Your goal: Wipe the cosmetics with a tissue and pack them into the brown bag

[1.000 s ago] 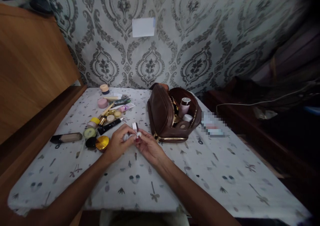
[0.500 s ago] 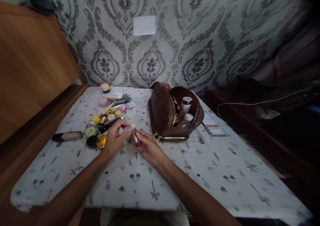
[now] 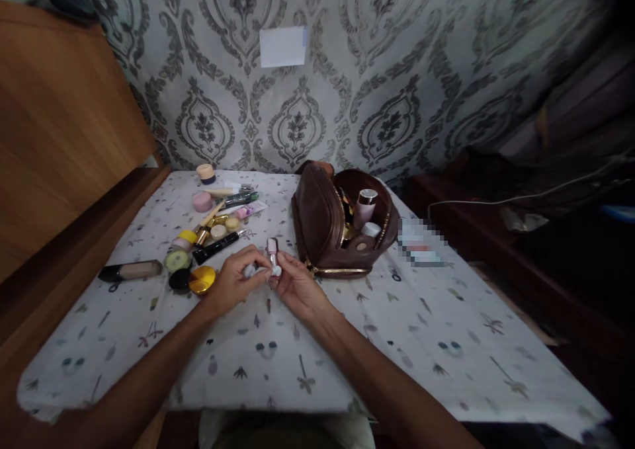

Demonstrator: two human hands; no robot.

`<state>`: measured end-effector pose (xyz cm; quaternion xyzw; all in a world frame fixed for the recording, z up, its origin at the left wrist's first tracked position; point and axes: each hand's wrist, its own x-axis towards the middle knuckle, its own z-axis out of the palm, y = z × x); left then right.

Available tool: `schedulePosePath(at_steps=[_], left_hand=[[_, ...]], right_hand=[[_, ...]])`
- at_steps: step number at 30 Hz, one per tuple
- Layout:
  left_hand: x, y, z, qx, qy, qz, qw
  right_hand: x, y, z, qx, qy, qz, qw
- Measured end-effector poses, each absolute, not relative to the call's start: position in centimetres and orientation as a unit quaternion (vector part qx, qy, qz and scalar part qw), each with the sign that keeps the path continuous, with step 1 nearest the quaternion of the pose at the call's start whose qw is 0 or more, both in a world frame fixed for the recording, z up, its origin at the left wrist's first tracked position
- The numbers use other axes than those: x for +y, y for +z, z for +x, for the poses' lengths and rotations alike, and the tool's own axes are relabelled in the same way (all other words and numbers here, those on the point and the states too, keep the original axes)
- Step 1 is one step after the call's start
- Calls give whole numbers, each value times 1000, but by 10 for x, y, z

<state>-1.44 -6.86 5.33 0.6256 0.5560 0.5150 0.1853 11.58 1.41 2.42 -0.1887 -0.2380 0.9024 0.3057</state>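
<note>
- A patterned wall (image 3: 337, 105) stands behind everything, with a sheet of paper (image 3: 282, 47) on it.
- The table (image 3: 436, 330) wears a pale printed cloth; a wooden cabinet (image 3: 64, 92) stands along its left side.
- A brown bag (image 3: 317, 224) sits unzipped beyond the right hand (image 3: 300, 287), its opening facing right; a pink bottle (image 3: 365, 211) stands inside beside a white-lidded jar (image 3: 371, 229).
- The right hand has thumb and fingers closed on a small tube (image 3: 272, 249). It is the hand nearer the bag, its fingertips just short of the bag's near left corner.
- The left hand (image 3: 238, 280) meets it from the other side, fingers pinched around a white wipe (image 3: 249, 270).
- Left of that hand lie a dark-ended bottle (image 3: 141, 270), a black tube (image 3: 218, 247) and a gold-lidded jar (image 3: 202, 280), the jar just beside the wrist.
- The wipe, crumpled, reaches from the left fingers toward the near end of the small tube; whether they touch there is too small to tell.
- The small tube lies between both sets of fingertips, its long axis pointing away toward the wall, across the line joining the hands, its far end sticking out past the fingers.
</note>
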Motion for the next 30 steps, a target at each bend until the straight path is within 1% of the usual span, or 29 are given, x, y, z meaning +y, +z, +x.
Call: schedulePosePath(at_steps=[4,9,13,18,22,26,30], left_hand=[[-70,55,-13,535,499,649,209],[-69,54,-15,553,497,637,203],[-67,51,-17,583,524,597,172],[-66,54,-20,622,569,523,126],[-66,55,-23,636,585,495,86],[-65,54,-20,617,567,539,86],[-66,54,-16,581,534,602,123]], right_hand=[[14,27,117,-226,903,-198,306],[11,31,116,-229,909,-195,290],[8,31,117,-242,908,-197,279],[6,31,118,-328,890,-197,250],[4,32,118,-368,874,-195,252],[5,29,116,-342,878,-206,264],[12,24,114,-266,895,-217,284]])
